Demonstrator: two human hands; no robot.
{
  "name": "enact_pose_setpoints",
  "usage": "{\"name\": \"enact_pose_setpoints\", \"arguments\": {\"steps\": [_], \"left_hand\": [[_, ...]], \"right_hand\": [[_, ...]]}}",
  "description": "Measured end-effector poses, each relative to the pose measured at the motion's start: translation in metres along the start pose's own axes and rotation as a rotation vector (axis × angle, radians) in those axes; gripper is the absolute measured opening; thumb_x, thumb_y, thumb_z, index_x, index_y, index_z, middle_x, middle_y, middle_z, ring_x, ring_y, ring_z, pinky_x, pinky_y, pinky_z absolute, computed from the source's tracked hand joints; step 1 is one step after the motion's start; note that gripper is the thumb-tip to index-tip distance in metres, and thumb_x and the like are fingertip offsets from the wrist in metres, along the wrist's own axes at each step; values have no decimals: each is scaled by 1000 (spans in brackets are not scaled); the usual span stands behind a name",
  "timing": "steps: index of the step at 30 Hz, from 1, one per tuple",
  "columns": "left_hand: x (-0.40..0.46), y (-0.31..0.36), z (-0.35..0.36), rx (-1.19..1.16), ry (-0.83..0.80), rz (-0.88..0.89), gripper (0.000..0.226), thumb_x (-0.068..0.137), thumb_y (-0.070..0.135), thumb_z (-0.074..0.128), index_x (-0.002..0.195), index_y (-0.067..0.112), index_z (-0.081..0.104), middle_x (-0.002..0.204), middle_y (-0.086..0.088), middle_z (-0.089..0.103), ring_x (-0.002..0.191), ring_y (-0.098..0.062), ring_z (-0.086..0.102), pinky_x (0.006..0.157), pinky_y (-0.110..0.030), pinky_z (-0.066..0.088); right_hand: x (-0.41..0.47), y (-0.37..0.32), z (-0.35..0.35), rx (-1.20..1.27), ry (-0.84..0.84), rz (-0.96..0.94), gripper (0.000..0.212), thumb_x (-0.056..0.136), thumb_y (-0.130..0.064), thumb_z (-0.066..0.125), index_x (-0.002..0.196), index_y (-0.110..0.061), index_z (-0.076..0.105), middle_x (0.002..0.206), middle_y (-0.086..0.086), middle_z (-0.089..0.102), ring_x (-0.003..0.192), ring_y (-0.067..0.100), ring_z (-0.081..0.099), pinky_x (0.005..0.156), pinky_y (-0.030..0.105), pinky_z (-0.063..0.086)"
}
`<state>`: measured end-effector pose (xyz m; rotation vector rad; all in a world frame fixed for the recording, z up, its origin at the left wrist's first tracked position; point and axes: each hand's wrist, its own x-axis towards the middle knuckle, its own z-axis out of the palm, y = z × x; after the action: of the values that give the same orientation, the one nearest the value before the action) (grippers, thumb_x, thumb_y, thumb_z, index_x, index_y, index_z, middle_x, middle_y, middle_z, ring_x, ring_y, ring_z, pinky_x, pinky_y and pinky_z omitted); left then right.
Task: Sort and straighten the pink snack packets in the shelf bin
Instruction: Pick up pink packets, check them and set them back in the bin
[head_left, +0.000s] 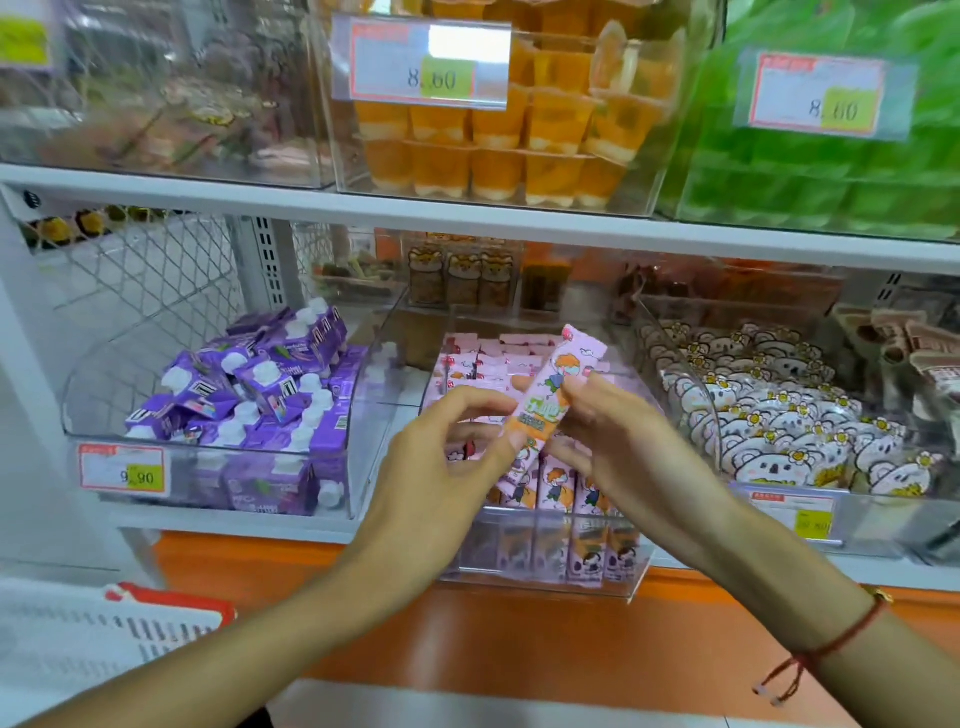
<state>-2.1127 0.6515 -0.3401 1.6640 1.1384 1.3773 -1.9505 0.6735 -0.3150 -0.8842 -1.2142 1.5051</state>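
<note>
Both forearms reach up from the bottom corners and meet in front of the clear middle bin (540, 574) on the lower shelf. The left hand (441, 462) is turned with its back toward the camera, fingers curled; its thumb and fingertips pinch the lower end of one pink packet (550, 392). The right hand (618, 447) comes in from the right, palm turned inward, fingers bent, and pinches the same packet from its right edge near the middle, the thumb on the printed face. A red string bracelet (826, 644) sits on the right wrist. The held packet is long and narrow, pink above and orange lower down, with a cartoon figure on it; it is raised above the bin and tilts, its top end leaning up and to the right. Below and behind it, the bin holds more pink packets (558, 488): a front row stands upright against the clear front wall, and others lie flatter toward the back. Left of this bin is a bin of purple pouches (260, 384) with white caps, heaped loosely. To the right is a bin of white koala-print packets (769, 421). The shelf above carries bins of orange jelly cups (498, 150) and green items, blurred. A white crate (78, 639) shows at lower left.
</note>
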Motion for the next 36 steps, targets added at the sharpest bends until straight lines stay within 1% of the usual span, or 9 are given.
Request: {"name": "enact_pose_setpoints", "arguments": {"steps": [4, 7, 9, 14, 18, 22, 26, 30, 36], "left_hand": [[-1, -3, 3, 259, 82, 100, 19, 88, 41, 61, 107, 40, 58, 106, 28, 61, 104, 6, 56, 87, -23, 46], [0, -1, 2, 245, 62, 68, 34, 76, 57, 68, 104, 44, 55, 103, 31, 58, 96, 3, 59, 83, -30, 52], [2, -1, 1, 277, 48, 91, 33, 74, 54, 73, 100, 42, 56, 102, 31, 59, 93, 2, 59, 81, -34, 53], [8, -3, -7, 275, 32, 106, 25, 83, 38, 69, 102, 43, 52, 105, 33, 63, 94, 9, 62, 88, -29, 52], [6, -4, -8, 343, 41, 161, 32, 84, 44, 66, 113, 41, 54, 113, 23, 65, 105, 1, 61, 91, -35, 52], [5, 1, -5, 254, 61, 149, 33, 77, 45, 73, 106, 41, 58, 105, 26, 63, 95, 2, 61, 81, -26, 54], [10, 10, -7, -59, -56, -95, 23, 81, 32, 71, 103, 36, 66, 88, 24, 71, 79, 3, 68, 67, -11, 52], [12, 13, -12, -313, -324, -440, 28, 87, 37, 61, 105, 19, 72, 94, 4, 76, 85, -4, 71, 68, -18, 56], [20, 7, -16, -536, -354, -631, 31, 67, 40, 67, 81, 16, 80, 94, -6, 76, 80, -12, 73, 61, -24, 58]], "right_hand": [[-2, 4, 5, -209, 170, -146, 39, 83, -31, 64, 116, -11, 60, 96, 2, 74, 87, 8, 69, 80, 24, 55], [-3, 5, 6, -185, 237, -201, 58, 67, -33, 73, 116, -6, 56, 96, 4, 74, 83, 9, 70, 73, 26, 57], [-3, 5, 5, -171, 210, -192, 61, 68, -31, 73, 119, -5, 54, 100, 4, 73, 86, 8, 70, 72, 24, 56], [-6, -2, 1, -272, -11, -165, 45, 87, -22, 61, 131, -21, 52, 116, -7, 70, 111, 7, 63, 98, 24, 49], [-8, 2, 7, -296, 119, -280, 34, 84, -13, 67, 118, -16, 61, 106, -1, 73, 100, 12, 68, 93, 27, 52], [-9, 3, 13, -319, 197, -313, 44, 73, -26, 73, 114, -17, 64, 101, 0, 74, 90, 15, 71, 84, 27, 56], [-5, -1, 5, -265, 207, -190, 36, 79, -31, 70, 112, -19, 67, 96, 0, 73, 79, 10, 68, 73, 20, 54], [-3, -1, -2, -77, 154, 13, 42, 78, -27, 72, 116, -11, 64, 81, 5, 66, 63, 10, 60, 60, 16, 52], [-2, 2, -3, -55, 175, 67, 53, 71, -28, 76, 120, -17, 59, 70, -1, 68, 57, 8, 60, 56, 14, 52]]}}
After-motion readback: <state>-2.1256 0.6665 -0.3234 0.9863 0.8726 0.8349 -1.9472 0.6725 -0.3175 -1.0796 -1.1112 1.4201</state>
